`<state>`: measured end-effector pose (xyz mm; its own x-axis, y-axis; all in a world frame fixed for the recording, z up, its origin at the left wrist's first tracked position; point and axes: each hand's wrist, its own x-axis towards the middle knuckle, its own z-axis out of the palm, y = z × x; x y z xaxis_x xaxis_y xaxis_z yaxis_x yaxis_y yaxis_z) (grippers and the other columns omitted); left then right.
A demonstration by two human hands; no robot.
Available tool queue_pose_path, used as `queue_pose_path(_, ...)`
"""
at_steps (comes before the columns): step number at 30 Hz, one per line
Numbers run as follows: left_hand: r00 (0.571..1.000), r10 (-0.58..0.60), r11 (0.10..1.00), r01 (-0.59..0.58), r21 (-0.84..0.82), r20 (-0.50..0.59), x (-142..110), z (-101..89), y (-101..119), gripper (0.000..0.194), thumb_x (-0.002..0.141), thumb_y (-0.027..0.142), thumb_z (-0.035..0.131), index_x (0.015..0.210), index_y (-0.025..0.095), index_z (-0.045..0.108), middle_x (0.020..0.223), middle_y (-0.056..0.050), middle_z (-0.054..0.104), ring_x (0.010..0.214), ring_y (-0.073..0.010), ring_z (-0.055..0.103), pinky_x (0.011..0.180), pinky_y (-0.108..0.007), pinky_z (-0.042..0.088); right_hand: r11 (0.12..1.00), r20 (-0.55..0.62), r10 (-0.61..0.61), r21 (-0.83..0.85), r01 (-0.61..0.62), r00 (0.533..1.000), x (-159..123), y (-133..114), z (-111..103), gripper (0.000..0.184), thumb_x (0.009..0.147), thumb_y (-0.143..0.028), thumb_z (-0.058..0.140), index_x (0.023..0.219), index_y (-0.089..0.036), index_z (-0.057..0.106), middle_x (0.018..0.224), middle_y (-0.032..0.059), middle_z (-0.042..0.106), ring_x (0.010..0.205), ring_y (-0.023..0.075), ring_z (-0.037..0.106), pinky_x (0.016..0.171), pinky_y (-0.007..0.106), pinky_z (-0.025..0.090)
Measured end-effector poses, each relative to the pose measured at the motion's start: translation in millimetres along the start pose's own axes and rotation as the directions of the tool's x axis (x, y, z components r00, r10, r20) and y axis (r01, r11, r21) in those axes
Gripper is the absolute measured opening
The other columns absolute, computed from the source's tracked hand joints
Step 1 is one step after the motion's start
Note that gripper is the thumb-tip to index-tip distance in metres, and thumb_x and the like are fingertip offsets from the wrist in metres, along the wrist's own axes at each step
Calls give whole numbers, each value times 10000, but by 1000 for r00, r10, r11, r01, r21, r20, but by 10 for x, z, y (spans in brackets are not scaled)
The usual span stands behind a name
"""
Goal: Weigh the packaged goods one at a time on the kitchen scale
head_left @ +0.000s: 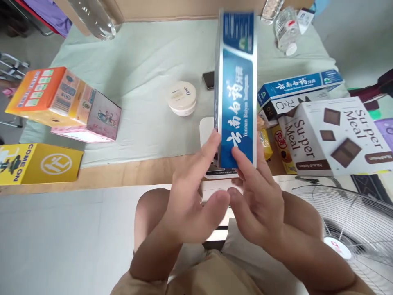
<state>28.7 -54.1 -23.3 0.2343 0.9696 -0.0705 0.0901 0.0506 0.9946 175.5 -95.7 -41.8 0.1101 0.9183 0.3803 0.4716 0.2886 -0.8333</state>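
Observation:
A long blue toothpaste box point(236, 94) is raised in front of me, its lettered face towards me. My left hand point(196, 200) presses its fingers against the lower left side of the box. My right hand point(260, 196) grips the lower right, the index finger on the printed face and other fingers along the side and partly hidden behind. Both thumbs point inward below the box, near each other. Behind the box's lower end lies a white, round-cornered flat object point(206, 128), mostly covered.
A round Dove tub point(182, 98) and a dark phone-like object point(208, 80) lie on the green cloth. Cartons, including an orange box point(46, 96) and yellow box point(55, 164), stand left. Right are another toothpaste box point(302, 85), a Su-per Meal box point(344, 137) and a fan point(346, 233).

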Motion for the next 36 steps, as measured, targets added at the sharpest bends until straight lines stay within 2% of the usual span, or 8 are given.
queue_pose_path(3, 996, 41, 999, -41, 7, 75, 160, 83, -125, 710, 945, 758, 623, 1501, 319, 678, 1514, -43, 711, 1441, -356, 657, 1249, -482, 555, 991, 21, 136, -1, -136, 991, -65, 223, -84, 620, 993, -236, 604, 1602, -340, 548, 1721, 108, 469, 1506, 344, 600, 1120, 529, 659)
queue_pose_path(6, 998, -17, 999, 15, 41, 56, 267, 115, -270, 687, 945, 749, 612, 1419, 270, 744, 1280, -73, 825, 1246, -357, 765, 1112, -503, 637, 978, 70, 209, -37, -207, 975, -76, 350, -131, 549, 991, -278, 604, 1537, -329, 624, 1627, 110, 588, 1452, 318, 652, 1055, 486, 685)
queue_pose_path(10, 995, -93, 994, 91, 56, 41, 301, 115, -376, 639, 931, 744, 613, 1290, 256, 816, 965, -82, 857, 1033, -355, 821, 896, -499, 705, 980, 97, 170, -124, -157, 981, -103, 424, -187, 505, 989, -262, 578, 1485, -270, 673, 1602, 137, 609, 1477, 304, 632, 1031, 429, 684)
queue_pose_path(14, 997, -62, 991, 67, 114, -43, 343, 107, -423, 500, 939, 660, 651, 1088, 236, 872, 870, -71, 847, 955, -329, 831, 829, -456, 712, 965, 103, 80, -257, -51, 991, -133, 516, -202, 414, 1000, -317, 582, 1382, -242, 720, 1507, 166, 659, 1364, 325, 697, 1012, 473, 675)
queue_pose_path(21, 987, 37, 955, 12, 297, -157, 539, 68, -558, 299, 957, 412, 612, 933, 221, 842, 897, -24, 852, 850, -199, 806, 768, -301, 647, 965, -29, -93, -248, 83, 995, 52, 822, -221, 330, 987, -277, 571, 1302, -219, 649, 1098, 107, 627, 1003, 236, 659, 824, 396, 617)
queue_pose_path(24, 988, 95, 917, -41, 397, -119, 586, 75, -560, 312, 935, 417, 602, 1010, 203, 817, 965, -49, 853, 905, -213, 803, 816, -327, 653, 965, -48, -129, -238, 114, 990, 126, 928, -221, 328, 982, -258, 572, 1304, -234, 630, 1186, 116, 643, 1088, 257, 659, 910, 431, 591)
queue_pose_path(29, 975, 218, 793, -148, 591, -49, 597, 126, -541, 386, 944, 400, 583, 1206, 185, 767, 1224, -99, 820, 1144, -263, 767, 983, -404, 645, 970, -32, -56, -237, 47, 998, 149, 1023, -169, 355, 1017, -306, 534, 1358, -240, 604, 1416, 140, 676, 1304, 311, 659, 1069, 514, 543)
queue_pose_path(36, 961, 271, 751, -242, 614, 48, 578, 175, -581, 452, 968, 401, 596, 1327, 147, 700, 1339, -131, 757, 1256, -270, 700, 1098, -417, 597, 971, -63, -82, -231, 66, 995, 181, 1070, -100, 388, 1049, -367, 514, 1418, -272, 581, 1356, 105, 739, 1343, 311, 670, 1097, 535, 539)
